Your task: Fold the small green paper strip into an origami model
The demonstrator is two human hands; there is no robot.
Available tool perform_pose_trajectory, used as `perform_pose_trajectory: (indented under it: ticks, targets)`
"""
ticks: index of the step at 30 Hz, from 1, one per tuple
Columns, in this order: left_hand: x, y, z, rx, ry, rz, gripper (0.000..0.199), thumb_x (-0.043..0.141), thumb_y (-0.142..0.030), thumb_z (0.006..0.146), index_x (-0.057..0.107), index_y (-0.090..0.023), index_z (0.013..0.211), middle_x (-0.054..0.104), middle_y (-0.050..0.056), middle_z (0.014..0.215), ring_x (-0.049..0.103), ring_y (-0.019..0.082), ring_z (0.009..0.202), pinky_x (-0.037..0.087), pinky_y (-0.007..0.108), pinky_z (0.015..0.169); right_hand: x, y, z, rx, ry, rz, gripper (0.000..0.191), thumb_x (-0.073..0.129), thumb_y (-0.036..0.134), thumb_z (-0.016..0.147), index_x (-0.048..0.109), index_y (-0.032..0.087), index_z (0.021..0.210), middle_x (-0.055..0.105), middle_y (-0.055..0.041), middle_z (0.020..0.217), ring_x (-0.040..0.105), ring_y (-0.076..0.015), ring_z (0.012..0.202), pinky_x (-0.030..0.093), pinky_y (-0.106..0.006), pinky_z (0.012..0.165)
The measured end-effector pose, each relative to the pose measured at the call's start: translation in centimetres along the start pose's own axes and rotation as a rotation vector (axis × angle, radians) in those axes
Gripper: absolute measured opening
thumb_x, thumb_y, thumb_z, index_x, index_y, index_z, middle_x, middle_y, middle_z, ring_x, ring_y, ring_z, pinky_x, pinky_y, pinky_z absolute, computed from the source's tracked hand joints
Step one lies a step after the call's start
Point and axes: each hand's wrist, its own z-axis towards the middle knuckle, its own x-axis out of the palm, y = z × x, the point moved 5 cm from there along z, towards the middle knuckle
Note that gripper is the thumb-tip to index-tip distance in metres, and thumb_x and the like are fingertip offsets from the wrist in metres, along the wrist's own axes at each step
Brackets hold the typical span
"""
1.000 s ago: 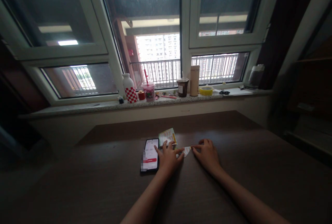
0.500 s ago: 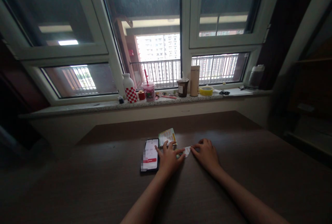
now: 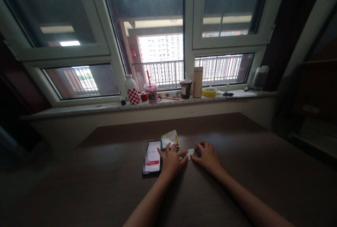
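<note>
A small whitish paper piece [image 3: 190, 153] with faint printing lies between my two hands on the dark table. My left hand [image 3: 171, 159] pinches its left edge between thumb and index finger, the other fingers spread apart. Something greenish shows between that thumb and index finger, too small to name. At the paper's right edge are the thumb and bent index finger of my right hand [image 3: 209, 156], closed on it. A printed card or packet [image 3: 170, 138] lies just beyond my left fingertips. Beside my left hand is a phone [image 3: 153, 157] with a lit screen.
The brown table [image 3: 110, 192] ends at a window sill [image 3: 105, 107]. Along the sill stand a checkered bottle [image 3: 132, 90], a pink cup with a straw [image 3: 151, 93], a dark drink cup [image 3: 185, 89], a beige flask [image 3: 198, 82], yellow tape [image 3: 209, 93] and scissors [image 3: 228, 94].
My right thumb has moved down and left along the paper's edge, and its index finger has parted from the thumb. The paper looks flatter. My left hand has barely moved.
</note>
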Motion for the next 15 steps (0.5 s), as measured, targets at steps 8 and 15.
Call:
perform_pose_trajectory:
  ticks: [8,15]
  targets:
    - [0.2,0.1,0.1,-0.001,-0.003,0.008,0.027,0.053,-0.058,0.081,0.062,-0.055,0.106,0.048,-0.003,0.137,0.025,0.033,0.135,-0.009,0.075,0.100,0.2,-0.1,-0.4,-0.026,0.018,0.037,0.043,0.066,0.053,0.071,0.065,0.021,0.099,0.053,-0.0117,0.115,0.048,-0.0291,0.111,0.035,-0.039,0.098]
    - [0.4,0.2,0.0,0.005,-0.017,0.005,0.027,0.053,-0.058,0.081,0.062,-0.054,0.106,0.049,-0.003,0.137,0.025,0.033,0.136,-0.010,0.074,0.100,0.3,-1.2,-0.1,-0.034,-0.032,0.222,0.031,0.062,0.037,0.079,0.068,0.022,0.106,0.056,-0.0103,0.108,0.050,-0.0254,0.107,0.039,-0.037,0.096]
